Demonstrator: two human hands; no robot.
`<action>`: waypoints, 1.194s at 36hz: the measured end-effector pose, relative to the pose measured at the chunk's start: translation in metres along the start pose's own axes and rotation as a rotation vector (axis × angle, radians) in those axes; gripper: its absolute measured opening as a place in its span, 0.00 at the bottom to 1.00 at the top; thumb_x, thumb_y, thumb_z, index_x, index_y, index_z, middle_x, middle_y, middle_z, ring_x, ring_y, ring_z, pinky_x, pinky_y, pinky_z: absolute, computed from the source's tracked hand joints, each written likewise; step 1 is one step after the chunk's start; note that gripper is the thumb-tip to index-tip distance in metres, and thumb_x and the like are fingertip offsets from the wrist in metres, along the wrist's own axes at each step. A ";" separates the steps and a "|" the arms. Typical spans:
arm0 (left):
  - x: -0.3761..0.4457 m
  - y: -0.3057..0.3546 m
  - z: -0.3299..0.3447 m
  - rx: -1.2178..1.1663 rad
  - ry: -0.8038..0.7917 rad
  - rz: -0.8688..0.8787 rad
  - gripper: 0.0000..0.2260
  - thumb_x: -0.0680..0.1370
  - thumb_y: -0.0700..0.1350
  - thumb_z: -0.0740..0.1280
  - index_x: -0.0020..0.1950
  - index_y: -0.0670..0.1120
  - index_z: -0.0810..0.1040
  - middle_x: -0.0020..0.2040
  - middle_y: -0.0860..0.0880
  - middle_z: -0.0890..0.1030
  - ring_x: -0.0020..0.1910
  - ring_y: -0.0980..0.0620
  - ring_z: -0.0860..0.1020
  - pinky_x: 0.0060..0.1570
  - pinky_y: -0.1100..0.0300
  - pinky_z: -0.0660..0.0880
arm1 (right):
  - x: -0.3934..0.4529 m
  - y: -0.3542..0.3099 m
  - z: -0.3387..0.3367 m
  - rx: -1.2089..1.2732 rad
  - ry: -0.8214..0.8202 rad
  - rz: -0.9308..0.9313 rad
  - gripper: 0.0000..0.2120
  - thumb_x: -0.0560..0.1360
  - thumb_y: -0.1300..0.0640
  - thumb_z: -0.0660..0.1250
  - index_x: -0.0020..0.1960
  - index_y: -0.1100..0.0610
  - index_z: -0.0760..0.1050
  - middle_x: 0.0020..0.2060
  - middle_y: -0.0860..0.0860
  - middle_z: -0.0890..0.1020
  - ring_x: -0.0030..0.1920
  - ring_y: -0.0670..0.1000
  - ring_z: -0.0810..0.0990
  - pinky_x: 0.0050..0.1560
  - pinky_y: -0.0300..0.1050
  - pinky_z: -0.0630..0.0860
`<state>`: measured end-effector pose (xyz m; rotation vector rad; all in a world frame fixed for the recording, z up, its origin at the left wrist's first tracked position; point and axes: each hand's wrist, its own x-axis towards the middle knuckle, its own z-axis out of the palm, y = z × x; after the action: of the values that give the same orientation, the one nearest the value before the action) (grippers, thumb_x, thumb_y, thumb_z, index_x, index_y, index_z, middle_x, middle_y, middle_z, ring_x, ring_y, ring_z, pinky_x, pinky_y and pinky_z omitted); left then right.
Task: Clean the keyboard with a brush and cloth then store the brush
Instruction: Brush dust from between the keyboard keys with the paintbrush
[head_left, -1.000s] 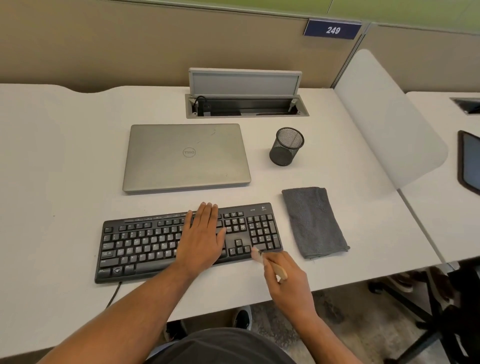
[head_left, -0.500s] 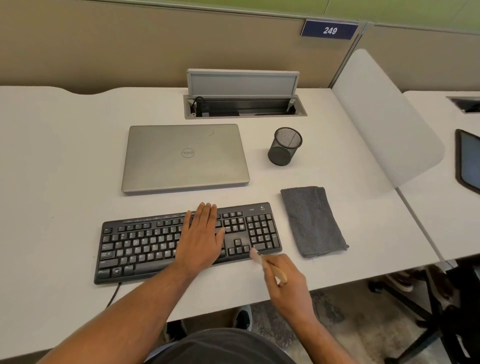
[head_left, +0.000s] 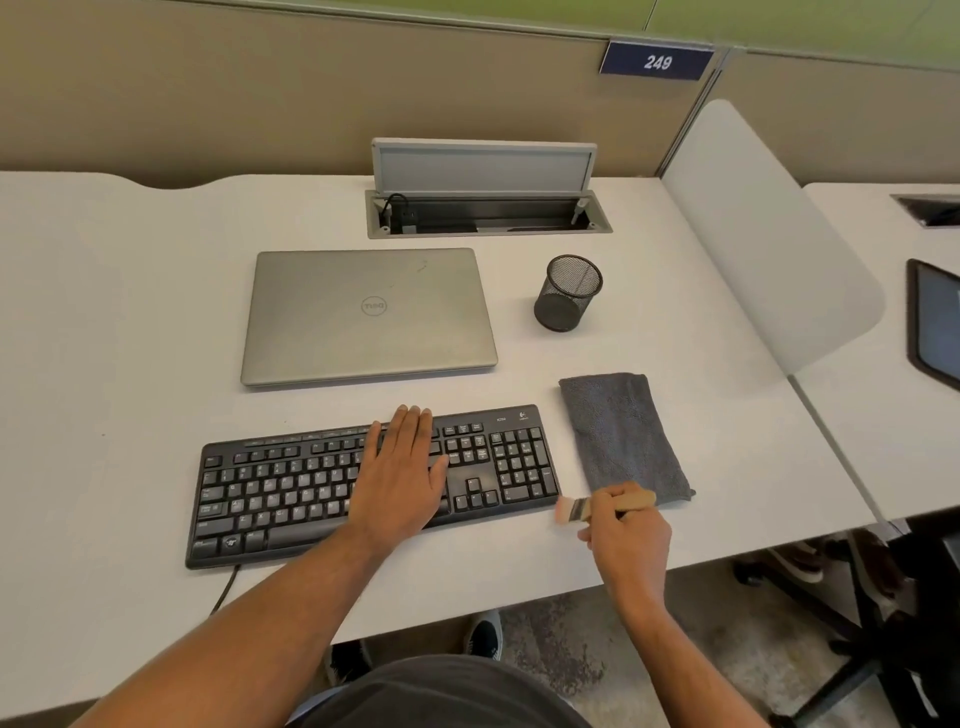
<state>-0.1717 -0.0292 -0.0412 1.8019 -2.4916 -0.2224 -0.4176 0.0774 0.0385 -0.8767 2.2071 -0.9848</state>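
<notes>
From the head camera, a white desk (head_left: 130, 322) ran along a tan partition wall that carried a blue plate reading 249 (head_left: 657, 62). A pale divider panel (head_left: 769, 234) separated it from a neighbouring desk at the right. Set into the back of the desk was an open cable tray (head_left: 488, 215) with its grey lid raised. A closed silver laptop (head_left: 369, 317) lay in front of it, and a black mesh cup (head_left: 569, 293) stood just to the laptop's right.

The black keyboard (head_left: 291, 493) lay near the front edge, its cable trailing off the near side. The left hand (head_left: 402, 470) rested flat on its right-centre keys, fingers straight and close together. A folded grey cloth (head_left: 623, 436) lay just beside the keyboard's right end. The right hand (head_left: 626, 535) gripped the brush (head_left: 602, 506) by its wooden handle, fingers curled round it; the pale bristles pointed left, close by the keyboard's near right corner, and the handle's end lay over the cloth's near edge.
</notes>
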 end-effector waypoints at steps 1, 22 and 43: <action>0.000 0.000 0.000 -0.002 -0.003 0.000 0.32 0.84 0.59 0.42 0.82 0.42 0.57 0.81 0.43 0.62 0.82 0.46 0.56 0.80 0.42 0.53 | 0.000 -0.003 0.000 0.006 0.006 -0.015 0.10 0.84 0.57 0.63 0.44 0.53 0.78 0.35 0.50 0.85 0.33 0.42 0.85 0.36 0.45 0.81; 0.000 0.000 -0.002 0.008 -0.007 0.004 0.32 0.84 0.59 0.43 0.82 0.42 0.58 0.81 0.42 0.63 0.81 0.45 0.57 0.80 0.42 0.54 | 0.004 -0.028 0.013 -0.532 -0.235 -0.335 0.11 0.79 0.53 0.63 0.38 0.51 0.72 0.32 0.47 0.79 0.35 0.49 0.78 0.32 0.42 0.70; -0.001 0.000 -0.003 -0.010 0.001 -0.004 0.32 0.84 0.59 0.44 0.82 0.42 0.60 0.80 0.43 0.64 0.81 0.45 0.59 0.79 0.42 0.55 | -0.007 -0.023 0.017 -0.511 -0.215 -0.352 0.13 0.82 0.51 0.64 0.39 0.48 0.71 0.33 0.44 0.78 0.34 0.44 0.77 0.32 0.36 0.66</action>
<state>-0.1715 -0.0287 -0.0381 1.8025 -2.4822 -0.2332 -0.3935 0.0639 0.0487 -1.5629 2.1875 -0.4318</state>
